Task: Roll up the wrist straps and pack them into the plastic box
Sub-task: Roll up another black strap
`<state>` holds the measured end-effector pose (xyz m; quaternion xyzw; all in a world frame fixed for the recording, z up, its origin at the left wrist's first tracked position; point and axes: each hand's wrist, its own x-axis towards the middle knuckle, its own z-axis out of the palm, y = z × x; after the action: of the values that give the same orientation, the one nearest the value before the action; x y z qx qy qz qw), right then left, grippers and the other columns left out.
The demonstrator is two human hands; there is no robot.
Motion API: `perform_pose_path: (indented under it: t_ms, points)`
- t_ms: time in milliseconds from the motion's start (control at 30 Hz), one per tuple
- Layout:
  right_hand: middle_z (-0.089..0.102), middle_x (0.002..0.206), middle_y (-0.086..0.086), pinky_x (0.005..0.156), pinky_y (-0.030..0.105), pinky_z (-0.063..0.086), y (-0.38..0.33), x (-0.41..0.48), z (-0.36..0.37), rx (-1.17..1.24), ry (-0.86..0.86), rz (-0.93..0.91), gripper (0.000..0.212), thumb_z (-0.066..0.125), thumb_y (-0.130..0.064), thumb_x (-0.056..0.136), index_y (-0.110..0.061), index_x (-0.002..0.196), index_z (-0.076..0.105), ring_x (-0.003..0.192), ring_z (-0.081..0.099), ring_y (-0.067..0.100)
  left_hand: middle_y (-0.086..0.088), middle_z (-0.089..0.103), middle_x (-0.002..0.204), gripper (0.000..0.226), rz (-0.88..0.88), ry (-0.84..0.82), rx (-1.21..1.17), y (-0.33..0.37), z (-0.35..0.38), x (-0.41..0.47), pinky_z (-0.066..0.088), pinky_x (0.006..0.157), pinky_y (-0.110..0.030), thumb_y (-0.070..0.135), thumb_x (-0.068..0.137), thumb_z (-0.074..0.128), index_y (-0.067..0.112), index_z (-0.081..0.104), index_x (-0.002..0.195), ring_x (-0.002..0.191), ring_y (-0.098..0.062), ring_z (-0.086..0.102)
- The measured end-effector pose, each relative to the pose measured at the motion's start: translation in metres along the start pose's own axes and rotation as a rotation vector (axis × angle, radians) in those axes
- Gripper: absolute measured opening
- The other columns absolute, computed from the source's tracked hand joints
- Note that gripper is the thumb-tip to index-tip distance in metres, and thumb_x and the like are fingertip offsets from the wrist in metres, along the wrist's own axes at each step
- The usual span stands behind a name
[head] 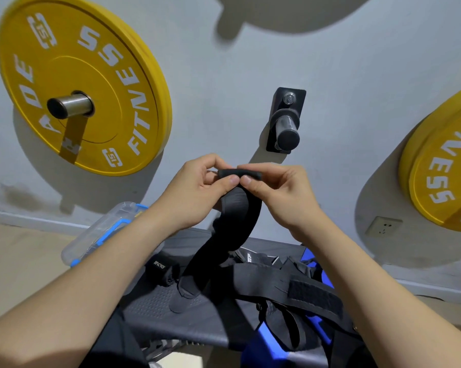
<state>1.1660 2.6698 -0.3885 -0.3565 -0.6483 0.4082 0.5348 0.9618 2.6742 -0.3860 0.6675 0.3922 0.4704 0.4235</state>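
above a dark textured bench [149, 306] we hold one black wrist strap [240, 213] up, our left hand [197, 192] and right hand [279, 197] both pinching its curled-over top end. its tail hangs to a pile of other straps [303, 288]. the clear plastic box [104, 232] lies by the bench's left end. yellow plates [112, 49] hang on the grey wall [224, 88].

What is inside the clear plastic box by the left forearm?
Through the visible clear walls of the plastic box no dark strap shows, only its blue latches. The left forearm covers its near right part, so the contents there cannot be seen.
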Motion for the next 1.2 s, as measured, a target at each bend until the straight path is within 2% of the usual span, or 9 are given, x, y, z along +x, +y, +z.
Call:
perform_pose_path:
  t_ms: [233, 367, 467, 567, 700, 800, 933, 1067, 1200]
  points:
    - [0.082, 0.091, -0.007, 0.083, 0.023, 0.056, -0.016, -0.007, 0.006, -0.083, 0.004, -0.047, 0.022, 0.081, -0.009, 0.095, -0.012, 0.117, 0.082, 0.088, 0.076, 0.009, 0.004, 0.077, 0.08, 0.003, 0.1, 0.049, -0.054, 0.007, -0.004, -0.008, 0.056, 0.071, -0.02, 0.015, 0.104, 0.07, 0.016, 0.071, 0.102, 0.078, -0.008, 0.074]
    - [0.074, 0.082, 0.025, 0.068, 0.038, 0.05, -0.016, -0.006, 0.01, -0.136, 0.08, 0.0, 0.018, 0.083, -0.028, 0.095, -0.019, 0.111, 0.083, 0.072, 0.062, 0.021, 0.003, 0.08, 0.096, 0.014, 0.138, 0.097, -0.053, 0.005, -0.009, -0.009, 0.057, 0.085, -0.021, 0.004, 0.099, 0.075, 0.018, 0.075, 0.103, 0.097, -0.011, 0.076]
    - [0.082, 0.091, 0.013, 0.076, 0.029, 0.058, -0.013, -0.003, 0.016, -0.027, 0.096, 0.001, 0.014, 0.081, -0.012, 0.096, -0.011, 0.11, 0.083, 0.085, 0.076, 0.02, -0.002, 0.083, 0.1, 0.01, 0.096, 0.086, -0.067, 0.005, -0.008, -0.008, 0.06, 0.084, -0.028, 0.019, 0.104, 0.071, 0.016, 0.075, 0.113, 0.099, -0.017, 0.079]
    - [0.083, 0.101, 0.012, 0.096, 0.042, 0.063, -0.007, 0.001, 0.018, 0.004, 0.084, 0.008, 0.019, 0.081, -0.003, 0.093, -0.007, 0.111, 0.082, 0.102, 0.08, 0.03, -0.008, 0.083, 0.103, 0.028, 0.038, 0.051, -0.065, 0.001, -0.007, -0.004, 0.064, 0.091, -0.045, 0.037, 0.108, 0.062, 0.015, 0.077, 0.117, 0.102, -0.026, 0.08]
    - [0.079, 0.095, 0.023, 0.072, 0.036, 0.057, 0.001, 0.005, 0.017, 0.024, 0.032, 0.08, 0.013, 0.084, -0.025, 0.093, -0.018, 0.104, 0.083, 0.084, 0.073, 0.024, -0.003, 0.082, 0.101, 0.014, 0.082, 0.082, 0.028, -0.012, -0.013, 0.001, 0.06, 0.086, -0.03, 0.022, 0.106, 0.068, 0.018, 0.079, 0.113, 0.099, -0.016, 0.078]
    - [0.083, 0.093, 0.011, 0.076, 0.033, 0.061, 0.01, 0.012, 0.018, 0.019, 0.069, 0.055, 0.004, 0.082, -0.018, 0.095, -0.015, 0.098, 0.083, 0.087, 0.079, 0.024, 0.002, 0.082, 0.098, 0.015, 0.077, 0.064, 0.038, -0.019, -0.016, 0.005, 0.057, 0.08, -0.021, 0.025, 0.107, 0.066, 0.02, 0.079, 0.113, 0.093, -0.011, 0.077]
    - [0.083, 0.087, 0.004, 0.078, 0.028, 0.063, 0.021, 0.016, 0.021, -0.035, 0.114, 0.013, 0.014, 0.085, -0.004, 0.089, -0.018, 0.09, 0.082, 0.084, 0.08, 0.018, -0.029, 0.073, 0.1, 0.039, -0.007, -0.014, 0.135, -0.027, -0.013, 0.014, 0.057, 0.087, -0.063, 0.053, 0.106, 0.055, 0.022, 0.08, 0.107, 0.089, -0.035, 0.07]
    - [0.069, 0.074, 0.008, 0.066, 0.032, 0.054, 0.034, 0.02, 0.017, -0.087, 0.114, 0.101, 0.011, 0.085, -0.028, 0.093, -0.02, 0.1, 0.083, 0.067, 0.06, 0.018, 0.008, 0.081, 0.098, 0.017, 0.041, 0.025, 0.258, -0.036, -0.016, 0.022, 0.059, 0.088, -0.039, 0.033, 0.109, 0.062, 0.031, 0.08, 0.107, 0.096, -0.012, 0.076]
    - [0.08, 0.079, 0.007, 0.062, 0.029, 0.056, 0.041, 0.025, 0.013, -0.058, 0.086, 0.137, 0.005, 0.081, -0.024, 0.097, -0.02, 0.097, 0.084, 0.065, 0.068, 0.016, 0.011, 0.079, 0.095, 0.016, 0.082, 0.043, 0.258, -0.039, -0.015, 0.026, 0.055, 0.08, -0.022, 0.036, 0.108, 0.063, 0.03, 0.078, 0.107, 0.09, -0.006, 0.073]
